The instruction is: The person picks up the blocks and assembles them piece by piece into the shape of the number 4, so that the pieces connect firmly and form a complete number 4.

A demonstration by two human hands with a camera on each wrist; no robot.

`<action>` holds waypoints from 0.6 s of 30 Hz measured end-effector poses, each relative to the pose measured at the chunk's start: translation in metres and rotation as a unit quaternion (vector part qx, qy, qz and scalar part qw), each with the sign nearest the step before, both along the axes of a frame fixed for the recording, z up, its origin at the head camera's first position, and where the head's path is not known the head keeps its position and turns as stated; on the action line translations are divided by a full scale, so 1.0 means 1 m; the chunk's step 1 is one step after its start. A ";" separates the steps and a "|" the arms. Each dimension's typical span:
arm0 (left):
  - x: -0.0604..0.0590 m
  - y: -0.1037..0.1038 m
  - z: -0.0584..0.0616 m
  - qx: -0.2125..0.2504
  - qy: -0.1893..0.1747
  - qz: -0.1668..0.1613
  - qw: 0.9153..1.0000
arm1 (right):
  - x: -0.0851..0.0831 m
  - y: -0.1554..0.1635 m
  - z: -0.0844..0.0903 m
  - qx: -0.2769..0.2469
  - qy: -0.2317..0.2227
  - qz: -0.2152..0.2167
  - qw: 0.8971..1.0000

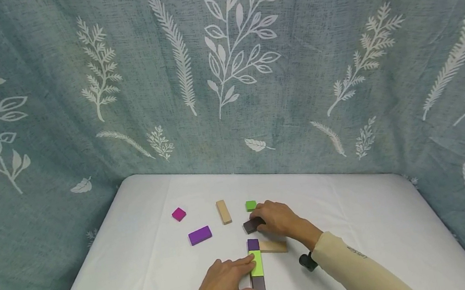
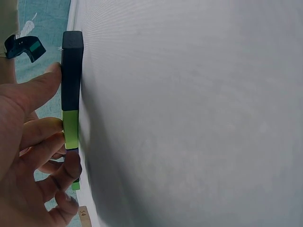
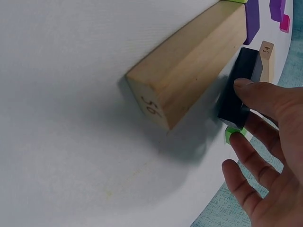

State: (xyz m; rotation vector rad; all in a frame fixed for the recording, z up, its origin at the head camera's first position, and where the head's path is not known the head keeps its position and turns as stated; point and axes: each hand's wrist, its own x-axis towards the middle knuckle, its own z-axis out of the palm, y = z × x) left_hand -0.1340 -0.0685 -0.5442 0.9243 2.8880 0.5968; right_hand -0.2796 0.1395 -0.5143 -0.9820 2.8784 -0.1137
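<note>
A leaf-print curtain point(image 1: 130, 56) backs a white table point(image 1: 145, 281), where a person's right hand point(image 1: 277, 218) pinches a dark block point(image 1: 250, 226) just beyond a row of 3 blocks point(image 1: 258, 282). The left hand point(image 1: 224, 281), fingers extended, touches the row's grey-brown block point(image 1: 259, 287) and lime block point(image 1: 258, 264); a dark-purple block point(image 1: 253, 244) forms its far end. A small green block point(image 1: 250, 205) lies near the right hand.

A white-clothed table point(image 1: 363, 216) is being screened at the back and on both sides by teal curtains point(image 1: 137, 79) printed with white leaf sprigs point(image 1: 240, 15), so the place is being read as a curtained-off tabletop nook. Whether it is being housed in a home, a lab or an office cannot be told from the surroundings being shown.
</note>
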 end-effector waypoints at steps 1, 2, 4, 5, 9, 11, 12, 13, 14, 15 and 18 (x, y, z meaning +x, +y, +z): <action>0.000 0.000 0.000 0.000 0.001 -0.001 1.000 | 0.000 0.000 0.000 0.002 0.000 0.001 1.000; 0.000 0.000 0.000 0.000 0.001 -0.001 1.000 | 0.000 0.000 0.000 0.004 0.001 0.001 1.000; 0.000 0.000 0.000 0.000 0.000 -0.002 1.000 | 0.000 -0.001 0.000 0.002 0.000 0.002 1.000; 0.000 0.000 0.000 0.000 -0.002 -0.002 1.000 | 0.000 -0.001 -0.001 0.000 -0.001 0.002 1.000; 0.000 0.000 0.001 -0.003 -0.010 -0.002 1.000 | 0.001 -0.002 -0.001 -0.007 -0.004 0.006 1.000; 0.000 0.000 0.001 -0.004 -0.014 -0.002 1.000 | 0.002 -0.002 0.000 -0.008 -0.003 0.007 1.000; 0.000 0.000 0.001 -0.004 -0.016 -0.001 1.000 | 0.002 -0.002 0.000 -0.008 -0.002 0.008 1.000; 0.000 0.000 0.001 -0.003 -0.018 -0.001 1.000 | 0.002 -0.002 0.000 -0.007 -0.001 0.009 1.000; 0.000 0.000 0.002 -0.002 -0.019 -0.002 1.000 | 0.002 -0.002 0.001 -0.006 0.000 0.010 1.000; 0.000 0.000 0.002 -0.002 -0.019 -0.002 1.000 | 0.002 -0.003 0.001 -0.004 0.002 0.012 1.000; 0.001 0.000 0.002 0.000 -0.017 -0.003 1.000 | 0.001 -0.003 0.001 0.002 0.005 0.015 1.000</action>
